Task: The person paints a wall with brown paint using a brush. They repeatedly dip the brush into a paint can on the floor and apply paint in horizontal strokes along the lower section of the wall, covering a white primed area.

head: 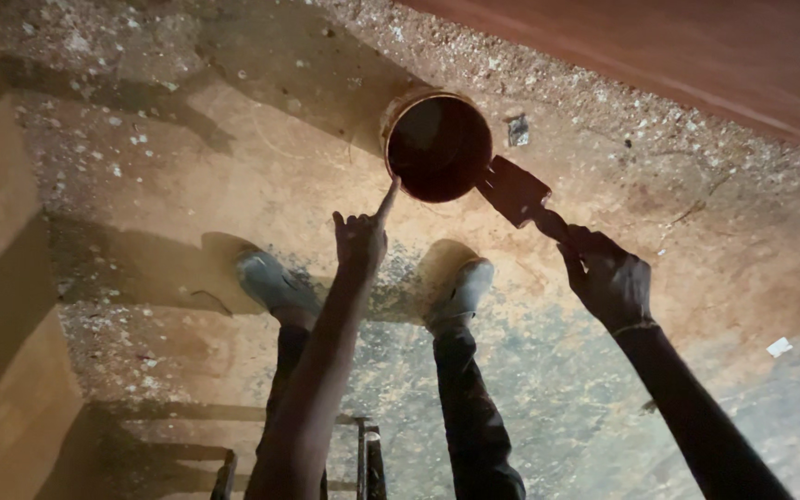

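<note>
**Loading the brush at the tin**

The dusty floor [187, 176], strewn with pale grit and flecks, fills most of the view, with a reddish-brown board [696, 56] running across the upper right corner. The person stands over it, both shoes planted: the left shoe [275, 285] and the right shoe [460, 289] sit just below the tin, legs well apart from each other.

The round tin [438, 145] stands upright on the floor between the shoes and the board, its mouth open and its inside dark; what it holds cannot be told.

The right hand [608, 278] is closed around the handle of a flat brush [514, 190], whose broad head touches the tin's right rim. The left hand [360, 239] holds nothing: most fingers are curled and one finger is stretched out so that its tip meets the tin's lower left rim.

To do this well, I judge the steadying finger should press lightly on the rim, so the tin does not tip, while the brush head goes in level and is wiped against the inner edge to shed drips. A small pale scrap [779, 346] lies well apart at right.
</note>
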